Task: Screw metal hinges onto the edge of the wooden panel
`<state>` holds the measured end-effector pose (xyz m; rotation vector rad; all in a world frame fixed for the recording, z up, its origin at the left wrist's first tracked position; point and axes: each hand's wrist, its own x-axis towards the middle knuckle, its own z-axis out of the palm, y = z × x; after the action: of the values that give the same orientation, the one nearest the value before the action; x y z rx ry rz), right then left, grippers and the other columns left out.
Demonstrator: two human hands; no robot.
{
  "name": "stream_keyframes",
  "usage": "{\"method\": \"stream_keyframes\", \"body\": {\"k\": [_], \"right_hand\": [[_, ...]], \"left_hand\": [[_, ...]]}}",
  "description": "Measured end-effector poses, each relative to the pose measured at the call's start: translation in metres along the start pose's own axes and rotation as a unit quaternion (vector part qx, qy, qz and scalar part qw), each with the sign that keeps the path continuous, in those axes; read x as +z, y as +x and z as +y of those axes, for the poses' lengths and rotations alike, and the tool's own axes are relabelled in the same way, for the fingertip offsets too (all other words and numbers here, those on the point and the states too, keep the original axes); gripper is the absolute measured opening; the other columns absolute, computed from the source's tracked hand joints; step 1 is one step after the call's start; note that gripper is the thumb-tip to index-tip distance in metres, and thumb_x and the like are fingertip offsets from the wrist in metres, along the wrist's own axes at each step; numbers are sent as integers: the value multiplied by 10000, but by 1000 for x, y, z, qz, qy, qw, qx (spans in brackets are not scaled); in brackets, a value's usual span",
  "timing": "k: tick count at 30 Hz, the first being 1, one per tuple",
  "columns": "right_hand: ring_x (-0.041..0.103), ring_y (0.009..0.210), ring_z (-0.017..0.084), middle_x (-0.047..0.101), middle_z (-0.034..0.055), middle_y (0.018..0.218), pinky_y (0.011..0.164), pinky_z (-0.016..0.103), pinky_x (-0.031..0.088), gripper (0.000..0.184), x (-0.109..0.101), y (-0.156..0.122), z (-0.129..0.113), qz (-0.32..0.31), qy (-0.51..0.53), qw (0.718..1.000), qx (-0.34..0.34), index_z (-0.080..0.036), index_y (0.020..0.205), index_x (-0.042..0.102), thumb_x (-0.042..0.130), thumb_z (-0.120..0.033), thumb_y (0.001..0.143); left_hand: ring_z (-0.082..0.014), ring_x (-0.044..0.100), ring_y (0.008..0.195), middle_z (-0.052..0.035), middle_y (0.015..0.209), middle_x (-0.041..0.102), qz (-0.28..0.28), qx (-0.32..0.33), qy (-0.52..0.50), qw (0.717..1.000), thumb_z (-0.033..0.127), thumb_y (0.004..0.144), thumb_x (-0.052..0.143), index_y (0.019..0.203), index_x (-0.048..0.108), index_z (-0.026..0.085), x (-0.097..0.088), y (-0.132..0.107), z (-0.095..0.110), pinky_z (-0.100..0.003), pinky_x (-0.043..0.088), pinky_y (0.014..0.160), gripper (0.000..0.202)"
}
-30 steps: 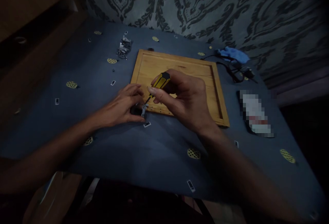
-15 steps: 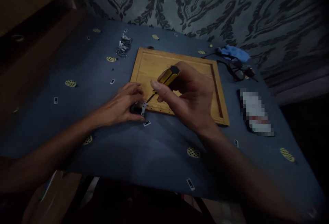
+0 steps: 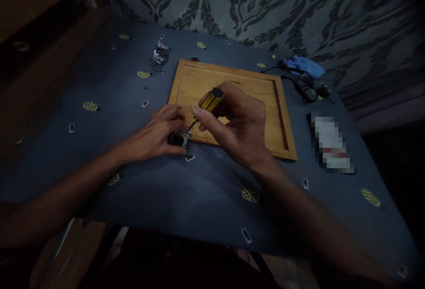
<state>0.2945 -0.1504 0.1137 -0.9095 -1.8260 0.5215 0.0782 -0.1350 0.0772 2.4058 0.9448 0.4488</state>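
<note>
My right hand [image 3: 237, 123] is closed around a yellow-and-black screwdriver [image 3: 211, 100], its shaft slanting down and left. The tip meets a metal hinge [image 3: 186, 139] at the near left corner of a framed wooden panel [image 3: 229, 74]. My left hand [image 3: 162, 132] is curled about that hinge, thumb on its near side and fingers on the panel's edge, steadying it. The panel lies flat on the table, and small holes run along its near edge. Part of the hinge is hidden by my left fingers.
Several more metal hinges [image 3: 160, 55] lie beyond the panel's left corner. At the right are a blue cloth [image 3: 303, 66], black eyeglasses [image 3: 307, 92] and a blurred-out object [image 3: 332, 143]. A patterned blue cloth covers the table [image 3: 206, 200]; the papered wall [image 3: 219, 5] stands behind.
My right hand and the screwdriver have shifted slightly left, and the handle has turned a little. The left hand stays on the hinge.
</note>
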Motion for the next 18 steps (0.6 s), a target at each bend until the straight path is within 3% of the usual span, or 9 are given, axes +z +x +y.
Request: {"method": "stream_keyframes", "body": {"k": [5,12,18], "right_hand": [[609,664,174,597,-21,729,574,324,527,338,-1,1,1,-17,6,1000,7,-281,802,582,768,-521,950],[678,778,189,707,12,898,668,334,577,352,-23,12,-7,-166,48,984,49,-274,910,669,764,-613,925],[710,807,211,707,18,842,702,359,609,391,-30,15,-4,-218,70,972,46,-254,838,679,762,-627,919]], "left_hand": [[-371,484,1418,-126,1362,615,-5,2,8,1000,489,875,813,1096,750,198,0,1,0,-581,410,1213,371],[-395,461,1454,-125,1370,615,14,0,-5,1000,510,848,830,1067,740,202,2,0,-3,-587,418,1221,388],[-384,462,1459,-128,1366,617,-2,3,0,1000,504,870,815,1092,746,205,1,1,-3,-588,391,1237,379]]}}
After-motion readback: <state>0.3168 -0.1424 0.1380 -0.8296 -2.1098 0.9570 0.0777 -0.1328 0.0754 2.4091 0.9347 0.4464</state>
